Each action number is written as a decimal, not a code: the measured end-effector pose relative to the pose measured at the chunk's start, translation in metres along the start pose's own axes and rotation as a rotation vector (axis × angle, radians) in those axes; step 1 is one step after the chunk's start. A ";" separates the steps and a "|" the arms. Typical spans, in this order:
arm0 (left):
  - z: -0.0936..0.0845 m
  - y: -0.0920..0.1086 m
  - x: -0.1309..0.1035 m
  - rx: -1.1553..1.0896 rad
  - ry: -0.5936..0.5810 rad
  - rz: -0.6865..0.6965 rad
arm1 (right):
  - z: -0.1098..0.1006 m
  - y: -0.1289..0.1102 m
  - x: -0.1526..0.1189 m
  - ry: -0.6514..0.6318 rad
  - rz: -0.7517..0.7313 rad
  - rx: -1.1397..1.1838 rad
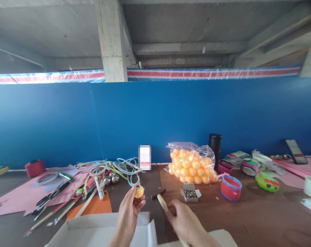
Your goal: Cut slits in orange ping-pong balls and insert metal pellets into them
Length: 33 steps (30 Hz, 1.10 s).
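My left hand holds a small yellow-orange ball between thumb and fingers, above the edge of a white cardboard box. A dark patch shows on top of the ball. My right hand is closed around a pale wooden handle, whose tip points up and left. Just past that tip lies a small dark metal piece; whether it joins the handle is unclear. To the right is a small open box of metal bits. Behind it stands a clear bag of orange balls.
Pink sheets, scissors, tubes and shiny metal balls lie at left. On the right are a black cylinder, a red-blue roll, a green roll and a phone. A blue partition stands behind.
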<state>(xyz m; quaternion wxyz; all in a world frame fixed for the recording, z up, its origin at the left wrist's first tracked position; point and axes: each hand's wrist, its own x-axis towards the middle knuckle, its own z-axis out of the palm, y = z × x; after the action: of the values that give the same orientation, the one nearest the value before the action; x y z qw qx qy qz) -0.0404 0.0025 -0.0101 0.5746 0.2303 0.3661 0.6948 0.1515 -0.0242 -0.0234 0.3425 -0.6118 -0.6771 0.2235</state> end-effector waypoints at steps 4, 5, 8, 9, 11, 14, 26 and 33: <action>-0.001 -0.002 0.002 0.004 -0.011 -0.003 | -0.013 -0.008 -0.001 0.055 -0.003 -0.279; -0.002 -0.002 0.002 0.005 -0.016 -0.003 | -0.017 -0.009 0.000 0.068 0.002 -0.294; -0.002 -0.003 0.001 0.020 -0.017 -0.005 | -0.031 -0.006 0.007 0.126 0.030 -0.321; -0.002 -0.003 0.001 0.028 -0.017 -0.006 | -0.037 -0.003 0.011 0.147 0.049 -0.335; -0.003 -0.004 0.001 0.048 -0.014 -0.008 | -0.046 0.006 0.018 0.187 0.114 -0.371; -0.003 -0.005 0.001 0.069 -0.025 -0.016 | -0.056 0.021 0.026 0.211 0.187 -0.430; -0.003 -0.007 -0.003 0.097 -0.028 -0.044 | -0.054 0.041 0.033 0.185 0.251 -0.473; -0.003 -0.007 -0.003 0.087 -0.035 -0.054 | -0.054 0.048 0.037 0.213 0.262 -0.442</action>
<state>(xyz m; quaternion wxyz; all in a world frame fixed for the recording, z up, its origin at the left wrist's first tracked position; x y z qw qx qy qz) -0.0373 -0.0008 -0.0175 0.5887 0.2573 0.3920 0.6584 0.2226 0.0134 -0.0152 0.2381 -0.7739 -0.5849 0.0473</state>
